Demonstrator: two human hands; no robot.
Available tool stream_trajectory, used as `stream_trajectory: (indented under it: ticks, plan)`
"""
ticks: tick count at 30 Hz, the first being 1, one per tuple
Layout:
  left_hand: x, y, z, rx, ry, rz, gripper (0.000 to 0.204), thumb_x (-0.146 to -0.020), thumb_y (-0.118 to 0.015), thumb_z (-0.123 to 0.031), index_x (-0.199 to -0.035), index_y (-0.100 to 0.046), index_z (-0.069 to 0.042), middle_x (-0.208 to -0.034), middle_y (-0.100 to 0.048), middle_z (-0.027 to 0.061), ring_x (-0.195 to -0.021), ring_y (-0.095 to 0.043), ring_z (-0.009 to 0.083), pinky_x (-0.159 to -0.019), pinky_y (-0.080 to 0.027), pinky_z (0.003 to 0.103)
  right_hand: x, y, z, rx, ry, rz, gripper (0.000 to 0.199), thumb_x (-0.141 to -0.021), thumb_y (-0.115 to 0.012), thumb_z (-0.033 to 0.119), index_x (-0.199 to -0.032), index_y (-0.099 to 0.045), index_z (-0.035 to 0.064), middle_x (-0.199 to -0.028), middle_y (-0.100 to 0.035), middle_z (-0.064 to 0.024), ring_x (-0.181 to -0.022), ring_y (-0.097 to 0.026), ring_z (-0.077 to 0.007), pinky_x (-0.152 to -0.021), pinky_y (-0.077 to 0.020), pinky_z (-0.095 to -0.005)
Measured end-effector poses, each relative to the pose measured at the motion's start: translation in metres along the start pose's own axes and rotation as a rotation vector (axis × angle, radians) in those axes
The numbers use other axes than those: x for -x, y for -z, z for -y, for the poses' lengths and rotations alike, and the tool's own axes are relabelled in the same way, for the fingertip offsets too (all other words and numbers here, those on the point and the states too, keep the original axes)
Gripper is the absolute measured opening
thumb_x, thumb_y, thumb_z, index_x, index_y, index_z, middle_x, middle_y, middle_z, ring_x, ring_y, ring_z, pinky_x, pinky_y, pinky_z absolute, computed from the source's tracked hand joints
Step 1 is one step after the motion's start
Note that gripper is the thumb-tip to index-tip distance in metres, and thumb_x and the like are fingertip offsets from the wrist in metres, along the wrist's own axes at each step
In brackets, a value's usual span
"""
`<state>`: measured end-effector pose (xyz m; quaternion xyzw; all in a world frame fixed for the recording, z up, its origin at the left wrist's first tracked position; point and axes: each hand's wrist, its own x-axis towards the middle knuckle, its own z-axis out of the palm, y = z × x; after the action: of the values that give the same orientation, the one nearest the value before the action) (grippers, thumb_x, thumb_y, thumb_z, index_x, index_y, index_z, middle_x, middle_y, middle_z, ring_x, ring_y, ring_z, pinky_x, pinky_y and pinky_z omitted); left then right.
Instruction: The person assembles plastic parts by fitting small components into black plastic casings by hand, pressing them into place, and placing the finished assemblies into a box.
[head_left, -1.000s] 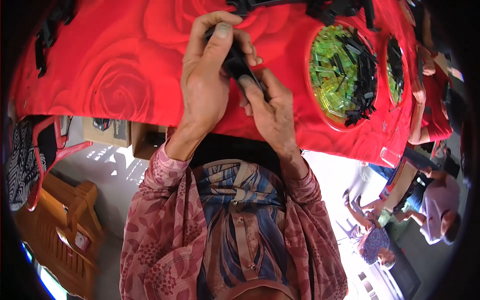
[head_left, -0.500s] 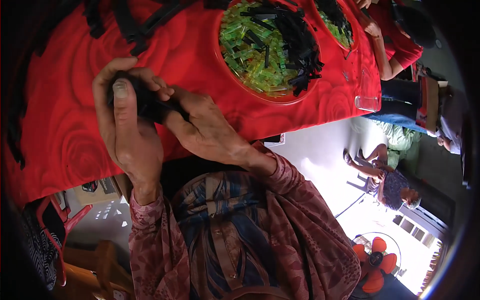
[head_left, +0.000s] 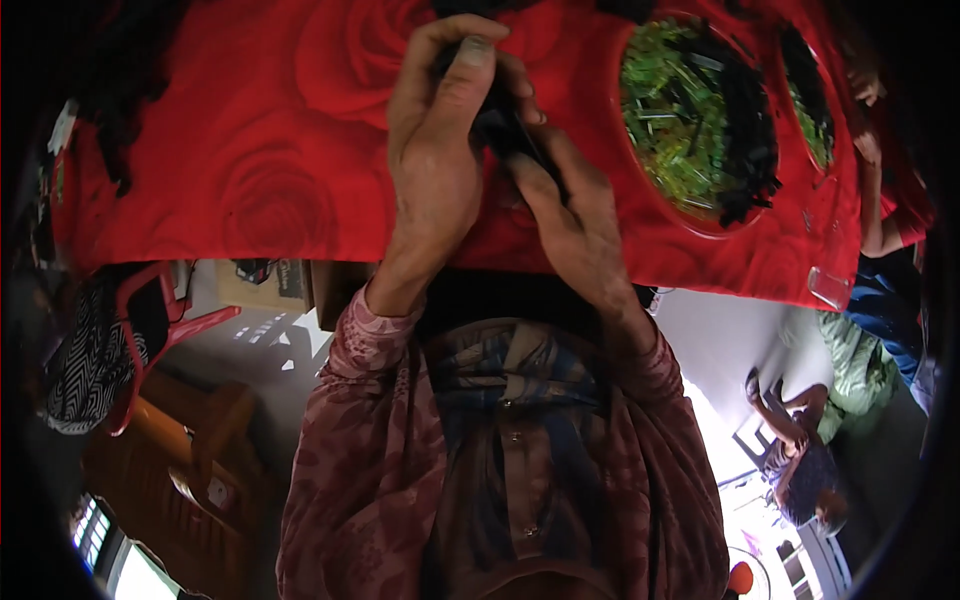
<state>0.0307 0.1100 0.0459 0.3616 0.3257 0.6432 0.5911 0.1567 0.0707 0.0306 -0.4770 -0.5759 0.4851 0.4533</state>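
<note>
Black part (head_left: 505,125), small and dark, sat pinched between both hands above the red tabletop (head_left: 250,170), left of the bowl (head_left: 700,115). Its shape was too dark to make out.

Left hand (head_left: 435,150) closed around the part from the left, thumb raised along its upper side and fingers curled over the top, so its grip was pressed onto the part. Right hand (head_left: 570,215) met it from below and to the bowl side, fingertips pinching the part's lower end. The two hands touched each other around it.

Left of the bowl, past the hands, the rose-patterned cloth lay open and bare over a wide stretch, giving free room. More black pieces (head_left: 105,110) lay at the far left, well apart from the bowl. The bowl itself held green and black strips heaped to its rim, near the right hand but not touching it. A second bowl (head_left: 810,95) stood just beyond it, toward the right rim of the view, beside another person's arm (head_left: 880,200).

Below the bowl the cloth's edge (head_left: 700,275) hung over the tabletop's near side, just behind the wrists. A clear scrap (head_left: 828,288) lay at that edge, down and right of the bowl.
</note>
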Motion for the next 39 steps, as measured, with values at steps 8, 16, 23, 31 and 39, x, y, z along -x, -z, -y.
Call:
stream_trajectory:
  ticks: [8,16,23,31,39]
  plan:
    - [0.000,0.017,0.004,0.044,0.038,-0.071,0.029,-0.106,-0.045,-0.028,-0.119,-0.054,-0.004,-0.086,-0.060,0.0096,-0.076,-0.060,0.0187,-0.074,-0.053,0.035,0.007,0.005,-0.002,-0.011,-0.092,0.115,0.033,-0.097,-0.058,0.007,-0.127,-0.052,-0.0036,-0.083,-0.060,-0.0142,-0.072,-0.056,-0.0192,-0.069,-0.0476,-0.0330]
    - [0.000,0.021,0.005,0.070,0.121,-0.120,0.035,-0.106,-0.038,-0.031,-0.117,-0.052,0.000,-0.088,-0.056,0.0107,-0.081,-0.054,0.0218,-0.082,-0.049,0.040,0.005,0.005,0.002,0.040,-0.234,0.178,0.034,-0.100,-0.050,0.004,-0.132,-0.052,-0.0049,-0.095,-0.065,-0.0087,-0.082,-0.062,-0.0112,-0.074,-0.0528,-0.0245]
    - [0.002,0.023,0.008,0.092,0.150,-0.139,0.035,-0.107,-0.038,-0.031,-0.117,-0.051,-0.001,-0.088,-0.055,0.0107,-0.081,-0.054,0.0216,-0.083,-0.049,0.039,0.005,-0.001,-0.013,0.087,-0.137,0.058,0.018,-0.089,-0.055,-0.002,-0.106,-0.057,-0.0050,-0.064,-0.057,-0.0109,-0.056,-0.057,-0.0163,-0.052,-0.0429,-0.0327]
    - [0.005,0.027,0.008,0.082,0.148,-0.140,0.035,-0.107,-0.038,-0.032,-0.118,-0.051,-0.001,-0.089,-0.054,0.0105,-0.082,-0.054,0.0218,-0.084,-0.048,0.040,0.002,-0.007,-0.012,0.058,-0.167,0.065,0.013,-0.087,-0.056,-0.003,-0.100,-0.056,-0.0051,-0.061,-0.054,-0.0125,-0.053,-0.054,-0.0153,-0.049,-0.0397,-0.0339]
    - [0.008,0.028,0.005,0.109,0.130,-0.187,0.034,-0.107,-0.037,-0.030,-0.118,-0.050,-0.001,-0.089,-0.052,0.0111,-0.081,-0.052,0.0215,-0.084,-0.047,0.041,-0.001,-0.009,-0.009,0.191,-0.216,0.115,0.009,-0.090,-0.060,0.000,-0.094,-0.053,-0.0030,-0.060,-0.054,-0.0180,-0.047,-0.053,-0.0277,-0.047,-0.0384,-0.0372]
